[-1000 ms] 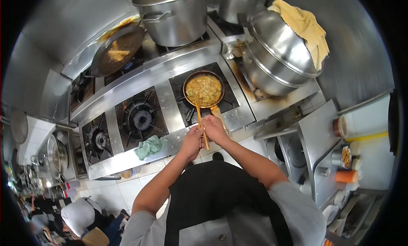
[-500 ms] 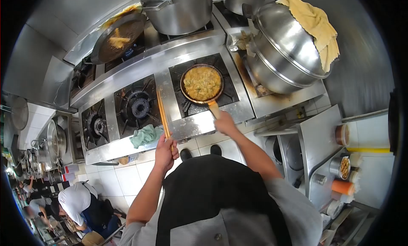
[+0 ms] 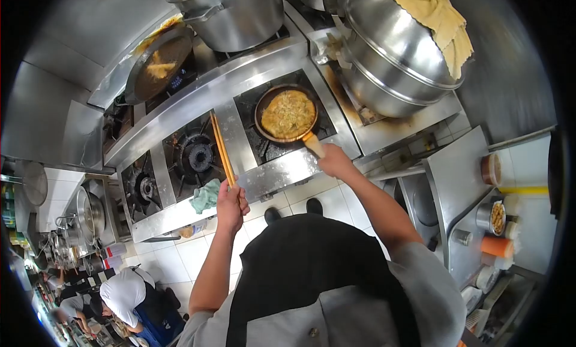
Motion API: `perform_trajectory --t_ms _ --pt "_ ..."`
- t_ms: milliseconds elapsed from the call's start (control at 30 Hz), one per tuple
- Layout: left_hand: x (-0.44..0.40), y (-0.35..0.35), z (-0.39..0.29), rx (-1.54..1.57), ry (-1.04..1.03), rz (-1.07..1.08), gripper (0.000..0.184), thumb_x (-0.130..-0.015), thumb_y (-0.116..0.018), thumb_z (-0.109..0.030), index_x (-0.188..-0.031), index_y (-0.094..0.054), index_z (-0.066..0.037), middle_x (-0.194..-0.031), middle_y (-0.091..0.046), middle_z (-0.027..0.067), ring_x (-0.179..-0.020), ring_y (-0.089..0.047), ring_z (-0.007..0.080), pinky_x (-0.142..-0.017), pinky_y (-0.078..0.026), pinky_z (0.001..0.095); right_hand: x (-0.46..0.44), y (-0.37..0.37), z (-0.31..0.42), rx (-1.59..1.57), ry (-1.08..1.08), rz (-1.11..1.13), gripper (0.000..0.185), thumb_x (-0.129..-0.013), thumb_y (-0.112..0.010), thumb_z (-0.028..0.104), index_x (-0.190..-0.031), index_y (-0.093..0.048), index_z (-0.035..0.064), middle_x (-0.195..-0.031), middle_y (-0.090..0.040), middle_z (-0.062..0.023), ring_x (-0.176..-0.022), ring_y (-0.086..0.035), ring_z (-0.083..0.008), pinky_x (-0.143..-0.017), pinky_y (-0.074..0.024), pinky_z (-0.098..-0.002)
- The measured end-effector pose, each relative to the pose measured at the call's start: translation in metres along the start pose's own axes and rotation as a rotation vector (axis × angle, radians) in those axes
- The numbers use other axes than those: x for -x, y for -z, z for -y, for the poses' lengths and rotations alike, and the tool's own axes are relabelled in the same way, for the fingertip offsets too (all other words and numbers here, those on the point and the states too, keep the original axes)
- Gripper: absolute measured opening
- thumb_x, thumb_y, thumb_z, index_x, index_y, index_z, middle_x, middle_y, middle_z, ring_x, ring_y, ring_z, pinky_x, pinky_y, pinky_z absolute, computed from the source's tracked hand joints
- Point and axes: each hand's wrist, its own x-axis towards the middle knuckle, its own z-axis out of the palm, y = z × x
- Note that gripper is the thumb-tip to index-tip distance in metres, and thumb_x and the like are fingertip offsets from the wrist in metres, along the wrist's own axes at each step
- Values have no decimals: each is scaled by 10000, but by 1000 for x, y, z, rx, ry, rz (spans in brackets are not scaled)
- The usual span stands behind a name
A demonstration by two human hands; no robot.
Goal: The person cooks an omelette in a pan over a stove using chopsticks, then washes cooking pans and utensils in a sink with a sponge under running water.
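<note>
Right hand (image 3: 336, 161): curled round the pan handle, fingers wrapped rather than spread; it was on the near side of the pan, slightly right.
Pan handle (image 3: 313, 144): pale, apparently wooden; the outer end looked the best place to grip, away from the hot rim.
Pan (image 3: 258, 115): on the burner grate, as far as the view showed; it seemed fairly light but front-weighted, stiff, and likely to tip if held loosely.
Food round (image 3: 289, 113): mottled yellow-brown, flat inside the pan; probably soft and easily torn, perhaps slippery underneath with oil; its firmness could not be told.
Left hand (image 3: 231, 207): pinching the chopsticks near their lower ends between thumb and fingers; left of the pan and nearer the body.
Chopsticks (image 3: 221, 146): long, slim, close together, tips pointing away, left of the pan; they looked light and stiff, best held towards the near ends.
Green cloth (image 3: 205, 196): crumpled on the stove's front edge, left of the pan; soft.
Stove back: large pot (image 3: 240, 20) beyond the pan; wok (image 3: 157, 65) with fried pieces, further left.
Steamer (image 3: 393, 53): right of the pan, domed, yellow cloth (image 3: 435, 20) draped over it.
Co-worker (image 3: 128, 296): far left of the pan, bent forward.
</note>
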Motion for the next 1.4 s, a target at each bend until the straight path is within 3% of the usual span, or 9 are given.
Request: perform_trajectory --t_ms 267,300,433,533,933,1133,1267,1333,1400 --pt "-17 26 10 -637 -209 -51 279 -965 -484 -164 -1235 -501 -95 -703 -508 0 -509 -444 75 -439 -360 238 -13 0 10 -140 -246 100 237 -707 -552 96 -892 -640 -22 -920 -641 -272 -907 -618 -426 -813 -490 -455" --pt "-19 28 8 -632 -211 -52 279 -965 -484 -164 -1235 -501 -95 -703 -508 0 -509 -444 75 -439 -360 238 -21 -25 -15 -112 -129 -30 173 -723 -546 89 -854 -599 -11 -656 -612 -166 -516 -609 -268 -490 -482 -396" --pt "-25 23 4 -915 -302 -14 318 -949 -493 -165 -1240 -511 -38 -741 -560 75 -656 -558 163 -617 -457 319 -24 -43 -19 13 2 -170 179 -734 -549 99 -867 -600 -9 -678 -623 -172 -539 -620 -275 -513 -493 -392" --pt "-28 21 12 -939 -314 38 316 -950 -491 -158 -1234 -510 -22 -741 -556 69 -666 -549 159 -626 -452 318 -16 -21 19 -166 -380 76 193 -743 -564 117 -878 -604 -15 -743 -640 -204 -658 -651 -325 -596 -512 -410" --pt "-34 7 11 -946 -325 113 292 -942 -495 -206 -1186 -529 -49 -784 -603 156 -673 -603 292 -641 -483 405 -5 -28 41 448 99 -311 209 -818 -608 187 -898 -616 -6 -834 -657 -202 -775 -662 -327 -678 -503 -393" --pt "-39 -49 6 -129 259 430 211 -977 -467 -190 -1166 -488 -99 -669 -502 18 -436 -451 125 -392 -376 286 7 -70 125 -751 -178 127 229 -943 -535 214 -897 -608 1 -752 -597 -38 -686 -599 -120 -573 -487 -250" --pt "-72 -37 -7 -535 -93 290 220 -972 -468 -194 -1147 -497 -65 -769 -604 98 -598 -657 249 -500 -533 414 -36 -47 91 -1043 -304 -201 189 -915 -519 145 -883 -578 -31 -762 -498 -59 -651 -606 -208 -566 -609 -377" --pt "-79 -28 -33 -1541 -618 61 206 -943 -430 -113 -1103 -520 -19 -881 -636 175 -688 -684 297 -585 -549 408 -50 -2 89 -482 -268 -151 186 -902 -528 179 -913 -587 3 -729 -592 -146 -637 -618 -276 -601 -565 -430" --pt "-87 -23 -53 -1647 -671 32 246 -909 -450 -96 -1124 -530 -9 -899 -641 182 -714 -684 313 -596 -551 410 -66 22 77 -32 -157 -102 183 -900 -528 192 -927 -585 20 -726 -627 -188 -650 -635 -312 -623 -546 -454"
